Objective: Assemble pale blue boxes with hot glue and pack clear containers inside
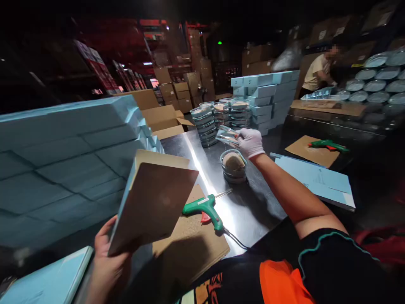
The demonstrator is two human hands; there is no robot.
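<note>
A shiny steel worktable (pixel 253 211) is carrying a green glue gun (pixel 205 207) lying on brown cardboard (pixel 190 245), stacked clear round containers (pixel 234 166) and pale blue flat boxes (pixel 63 152).

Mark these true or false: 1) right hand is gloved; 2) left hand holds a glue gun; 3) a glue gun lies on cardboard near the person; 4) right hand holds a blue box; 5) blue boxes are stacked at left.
1) True: the right hand wears a white glove.
2) False: the left hand holds an open box.
3) True: the green glue gun lies on the cardboard sheet.
4) False: it holds a clear plastic lid above a round container.
5) True: a blue box stack stands at left.
</note>
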